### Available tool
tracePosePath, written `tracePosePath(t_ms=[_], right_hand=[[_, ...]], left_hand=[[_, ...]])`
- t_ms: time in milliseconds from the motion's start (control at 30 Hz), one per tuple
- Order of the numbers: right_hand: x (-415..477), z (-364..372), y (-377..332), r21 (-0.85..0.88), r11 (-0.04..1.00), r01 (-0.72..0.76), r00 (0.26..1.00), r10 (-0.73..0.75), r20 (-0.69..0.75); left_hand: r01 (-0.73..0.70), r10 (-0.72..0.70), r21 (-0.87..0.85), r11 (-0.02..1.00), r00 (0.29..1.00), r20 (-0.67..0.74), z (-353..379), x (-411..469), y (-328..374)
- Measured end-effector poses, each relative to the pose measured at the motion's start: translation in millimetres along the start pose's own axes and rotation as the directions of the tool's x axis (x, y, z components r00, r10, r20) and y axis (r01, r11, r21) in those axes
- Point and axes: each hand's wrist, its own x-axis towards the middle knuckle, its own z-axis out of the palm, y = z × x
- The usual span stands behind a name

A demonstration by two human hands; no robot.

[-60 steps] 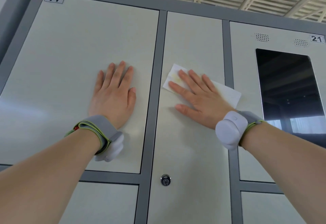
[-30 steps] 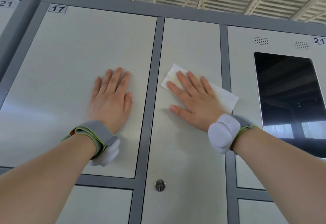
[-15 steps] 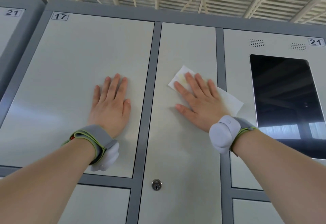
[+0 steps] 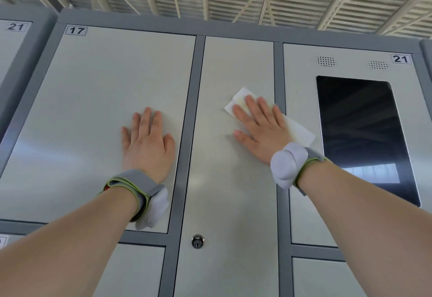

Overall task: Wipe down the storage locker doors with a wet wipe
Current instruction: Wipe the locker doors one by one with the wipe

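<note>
So the wet wipe (image 4: 238, 100) is pressed flat against the narrow middle door (image 4: 233, 191) under the right hand (image 4: 259, 130), fingers straight. The left hand (image 4: 147, 142) is laid flat, empty, on door 17 (image 4: 93, 109).

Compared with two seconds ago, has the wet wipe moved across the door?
Yes. The wet wipe has slid right, away from the grey divider beside door 17.

The left forearm (image 4: 70, 238) and right forearm (image 4: 362, 203) are reaching up and forward. The left hand (image 4: 148, 142) is lying flat, fingers straight and close together. The right hand (image 4: 259, 130) is pressing flat, fingers straight, slightly spread, angling toward the upper left.
</note>
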Motion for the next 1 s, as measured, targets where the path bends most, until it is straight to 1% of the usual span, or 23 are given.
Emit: tracePosePath(t_ms=[33,100,167,267,333,433,500,567,633,700,800,1000], right_hand=[[5,-2,-2,-0.002,0.999,-0.042,0.999,0.042,0.009],[5,0,-6,-0.005,0.999,-0.05,0.999,0.05,0.014],[-5,7,-10,-0.012,1.0,0.01,1.0,-0.01,-0.012],[-23,15,-9,-0.014,0.996,0.09,0.996,-0.09,0.014],[-32,16,-7,0.004,0.993,0.122,0.992,-0.122,0.028],[-33,17,-4,0.034,0.989,0.147,0.989,-0.147,0.009],[-26,15,-1,0.026,0.994,0.106,0.994,-0.106,-0.01],[-14,9,3,0.034,0.999,0.015,0.999,-0.013,-0.046],[-3,4,5,0.034,0.996,-0.084,0.995,0.085,-0.046],[1,4,3,0.019,0.991,-0.129,0.99,0.13,-0.046],[-8,11,-4,0.001,0.995,-0.097,0.991,0.096,-0.093],[-33,21,2,-0.017,0.999,0.038,0.996,-0.039,-0.081]], left_hand=[[0.004,-0.004,-0.007,1.0,1.0,-0.007,1,-1,2],[0.0,0.0,-0.013,1.0,1.0,-0.017,4,-4,2],[-0.02,0.02,-0.007,1.0,1.0,-0.015,8,-11,0],[-0.05,0.05,0.0,0.999,0.999,-0.021,13,-20,-3],[-0.06,0.061,0.016,0.998,0.998,-0.034,16,-22,-4],[-0.08,0.083,0.051,0.996,0.995,-0.063,19,-23,-7],[-0.095,0.099,0.064,0.993,0.993,-0.068,21,-23,-9],[-0.106,0.112,0.07,0.992,0.991,-0.079,22,-22,-10],[-0.118,0.124,0.073,0.99,0.988,-0.091,22,-22,-12],[-0.127,0.134,0.077,0.989,0.987,-0.094,23,-23,-12],[-0.129,0.138,0.083,0.988,0.984,-0.11,25,-24,-13],[-0.108,0.119,0.102,0.989,0.986,-0.115,27,-26,-10]])
